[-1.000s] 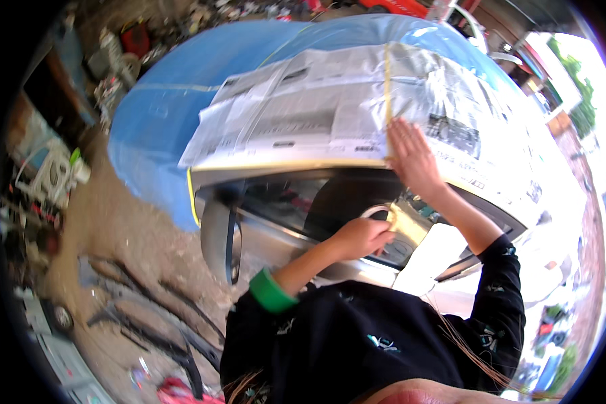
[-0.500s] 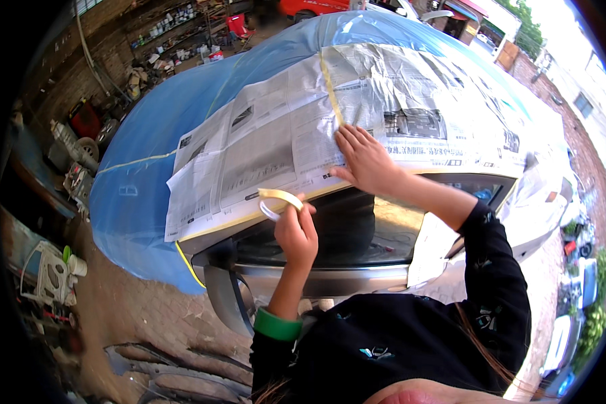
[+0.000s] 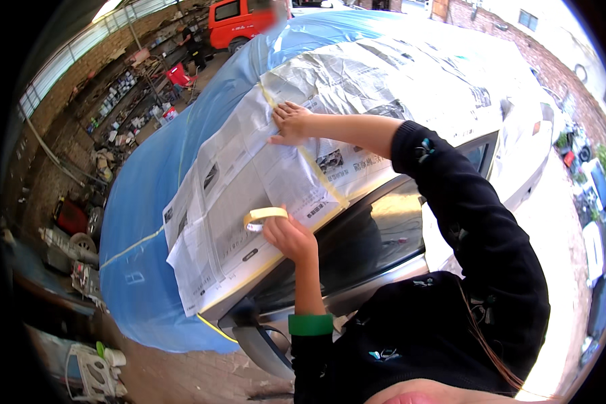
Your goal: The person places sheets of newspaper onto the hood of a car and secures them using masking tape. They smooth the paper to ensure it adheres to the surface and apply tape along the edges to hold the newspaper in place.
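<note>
A car stands before me under blue plastic sheeting (image 3: pixel 141 215), with newspaper sheets (image 3: pixel 236 182) laid over the roof. A strip of yellow masking tape (image 3: pixel 326 180) crosses the newspaper where two sheets meet, and more tape runs along the roof edge above the side window (image 3: pixel 377 239). My left hand (image 3: pixel 289 236) is closed around a roll of masking tape (image 3: pixel 266 214), held just above the paper. My right hand (image 3: pixel 291 123) lies flat on the newspaper beside the upper part of the tape strip, fingers stretched out.
The side mirror (image 3: pixel 262 350) sticks out at the near left. Shelves of cans and jars (image 3: pixel 118 94) line the left wall, with a red chair (image 3: pixel 180 75) nearby. A red vehicle (image 3: pixel 241 23) is parked behind. A white plastic chair (image 3: pixel 87 374) stands lower left.
My view has turned, and the car appears tilted. My right hand has slid up along the tape seam, away from me, uncovering the strip's lower part. The tape roll stays in my left hand.
</note>
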The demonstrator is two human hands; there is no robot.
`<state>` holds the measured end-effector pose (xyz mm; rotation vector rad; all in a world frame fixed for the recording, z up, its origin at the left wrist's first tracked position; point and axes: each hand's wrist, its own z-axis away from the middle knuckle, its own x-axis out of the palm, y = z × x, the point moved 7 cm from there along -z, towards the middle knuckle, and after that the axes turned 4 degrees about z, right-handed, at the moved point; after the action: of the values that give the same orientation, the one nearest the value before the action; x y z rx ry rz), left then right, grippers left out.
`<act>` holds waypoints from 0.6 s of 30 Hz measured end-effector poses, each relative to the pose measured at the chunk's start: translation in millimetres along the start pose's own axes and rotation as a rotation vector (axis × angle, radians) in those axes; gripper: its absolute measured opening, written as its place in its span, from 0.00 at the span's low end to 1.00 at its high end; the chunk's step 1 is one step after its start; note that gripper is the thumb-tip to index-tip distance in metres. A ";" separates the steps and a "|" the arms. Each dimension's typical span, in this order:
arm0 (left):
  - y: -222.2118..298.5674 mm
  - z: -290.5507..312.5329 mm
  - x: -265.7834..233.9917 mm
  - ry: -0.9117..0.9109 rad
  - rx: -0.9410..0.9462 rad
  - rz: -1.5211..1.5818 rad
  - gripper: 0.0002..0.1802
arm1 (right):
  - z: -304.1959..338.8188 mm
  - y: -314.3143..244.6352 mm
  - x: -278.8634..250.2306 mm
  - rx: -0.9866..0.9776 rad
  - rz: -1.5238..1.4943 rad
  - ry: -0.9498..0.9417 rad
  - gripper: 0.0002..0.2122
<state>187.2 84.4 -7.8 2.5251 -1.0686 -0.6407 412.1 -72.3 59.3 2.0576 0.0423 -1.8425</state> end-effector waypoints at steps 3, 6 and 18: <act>3.5 1.4 7.0 -0.014 0.001 0.009 0.12 | -25.7 19.5 8.5 0.064 0.003 -0.020 0.43; 0.0 5.0 16.8 -0.031 0.003 0.023 0.13 | -49.3 39.7 8.5 0.119 0.036 -0.098 0.41; 2.9 -2.6 5.3 0.039 0.093 -0.074 0.13 | -106.0 35.3 18.8 0.331 -0.081 0.020 0.44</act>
<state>190.2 79.0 -5.7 2.6563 -1.0176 -0.5714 525.2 -78.0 57.7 2.3236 -0.1897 -1.9883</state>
